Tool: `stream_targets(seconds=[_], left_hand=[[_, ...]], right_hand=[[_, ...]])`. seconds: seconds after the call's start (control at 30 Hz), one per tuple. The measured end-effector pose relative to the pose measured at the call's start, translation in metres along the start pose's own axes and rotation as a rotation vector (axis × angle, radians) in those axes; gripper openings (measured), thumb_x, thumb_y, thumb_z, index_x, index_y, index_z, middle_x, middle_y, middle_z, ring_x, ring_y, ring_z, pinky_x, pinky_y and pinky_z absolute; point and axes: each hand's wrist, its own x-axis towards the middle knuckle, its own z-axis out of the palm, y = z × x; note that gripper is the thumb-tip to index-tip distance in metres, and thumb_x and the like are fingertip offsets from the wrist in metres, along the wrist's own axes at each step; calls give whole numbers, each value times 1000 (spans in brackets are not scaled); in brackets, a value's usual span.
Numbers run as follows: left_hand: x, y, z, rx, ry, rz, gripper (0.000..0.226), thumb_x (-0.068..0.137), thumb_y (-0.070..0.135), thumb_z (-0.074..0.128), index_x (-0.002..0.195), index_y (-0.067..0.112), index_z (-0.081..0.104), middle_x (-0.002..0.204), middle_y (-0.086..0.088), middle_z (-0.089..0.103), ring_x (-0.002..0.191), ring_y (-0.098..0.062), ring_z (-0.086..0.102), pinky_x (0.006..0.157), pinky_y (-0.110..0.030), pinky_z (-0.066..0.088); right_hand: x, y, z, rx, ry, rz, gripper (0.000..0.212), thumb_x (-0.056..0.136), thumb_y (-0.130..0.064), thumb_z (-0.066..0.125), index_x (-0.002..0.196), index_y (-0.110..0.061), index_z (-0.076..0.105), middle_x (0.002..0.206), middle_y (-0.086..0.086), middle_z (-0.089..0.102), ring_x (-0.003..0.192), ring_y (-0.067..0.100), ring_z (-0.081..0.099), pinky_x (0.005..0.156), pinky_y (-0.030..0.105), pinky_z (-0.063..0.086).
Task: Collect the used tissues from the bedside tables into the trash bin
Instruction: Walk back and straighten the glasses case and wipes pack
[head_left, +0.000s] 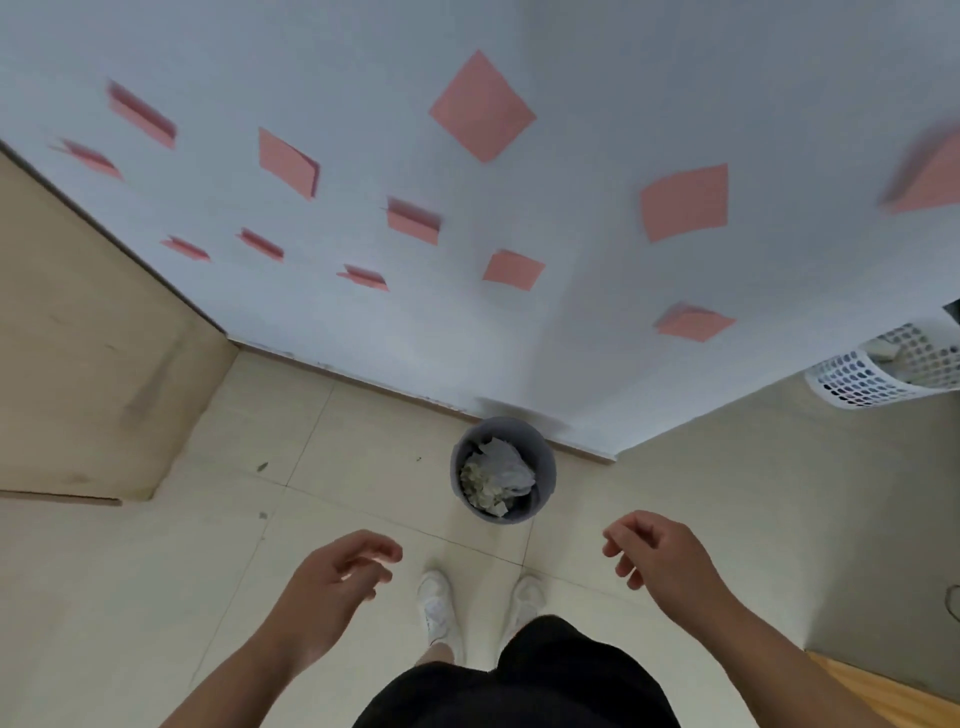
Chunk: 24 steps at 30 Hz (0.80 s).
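Note:
A small grey trash bin (545, 470) stands on the tiled floor against the white wall, straight ahead of my feet. Crumpled white tissues (501, 475) fill it. My left hand (337, 577) hangs below and left of the bin, fingers loosely curled, holding nothing. My right hand (657, 556) hangs below and right of the bin, fingers also loosely curled and empty. Both hands are apart from the bin. No bedside table is in view.
A white perforated basket (893, 374) sits at the right by the wall. Pink paper squares (480, 106) are stuck on the wall. A beige wooden panel (98, 353) stands at the left. A wooden edge (883, 691) shows at the bottom right. My white shoes (436, 603) are on the tiles.

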Motion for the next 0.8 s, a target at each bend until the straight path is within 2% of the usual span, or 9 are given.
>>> stream_targets(seconds=[0.1, 0.17, 0.27, 0.4, 0.5, 0.63, 0.7, 0.8], left_hand=[[-8, -8, -7, -62, 83, -19, 49, 94, -5, 58, 93, 38, 81, 109, 10, 81, 92, -9, 76, 82, -35, 59], [-14, -14, -10, -137, 165, -41, 47, 96, -4, 59, 93, 38, 81, 107, 7, 82, 90, -10, 77, 81, -36, 61], [-28, -24, -7, -238, 317, -93, 37, 104, 9, 62, 92, 38, 81, 100, 2, 83, 84, -12, 77, 78, -39, 62], [-55, -45, 19, -344, 515, -214, 30, 106, 24, 62, 88, 39, 81, 96, 4, 83, 80, -11, 76, 73, -34, 59], [-82, -66, 61, -464, 697, -376, 28, 107, 26, 62, 88, 34, 82, 93, 6, 83, 78, -13, 76, 72, -36, 59], [-118, -93, 143, -663, 847, -575, 26, 108, 30, 61, 91, 26, 81, 89, 10, 82, 83, -23, 75, 72, -39, 57], [-137, -102, 187, -770, 918, -640, 32, 109, 36, 58, 91, 24, 81, 88, 8, 83, 83, -25, 75, 71, -40, 56], [-164, -104, 245, -954, 1080, -681, 37, 110, 37, 53, 94, 19, 81, 89, 0, 83, 80, -25, 74, 69, -39, 55]], right_hand=[[7, -7, 3, -84, -79, 3, 24, 98, -22, 64, 78, -26, 76, 80, -4, 78, 62, 11, 69, 55, 21, 55], [19, -14, 5, -176, -187, -1, 20, 98, -23, 64, 82, -20, 74, 81, -4, 78, 65, 12, 71, 59, 27, 57], [47, -29, 8, -285, -304, -37, 17, 97, -27, 63, 84, -19, 72, 82, -5, 78, 69, 16, 72, 61, 30, 57], [96, -49, 14, -404, -407, -121, 16, 96, -30, 63, 85, -21, 72, 80, -5, 77, 60, 7, 68, 57, 27, 53], [128, -59, 19, -554, -512, -153, 18, 96, -32, 61, 86, -22, 72, 78, -2, 76, 59, 10, 67, 57, 29, 51], [152, -66, 28, -797, -671, -158, 20, 98, -28, 58, 90, -15, 70, 82, 4, 74, 58, 12, 60, 53, 27, 46], [155, -75, 41, -910, -727, -184, 19, 98, -25, 56, 92, -14, 69, 83, 4, 74, 57, 13, 59, 53, 26, 47], [147, -92, 81, -1036, -831, -275, 23, 100, -23, 54, 86, -13, 69, 73, 1, 72, 56, 14, 60, 54, 28, 47]])
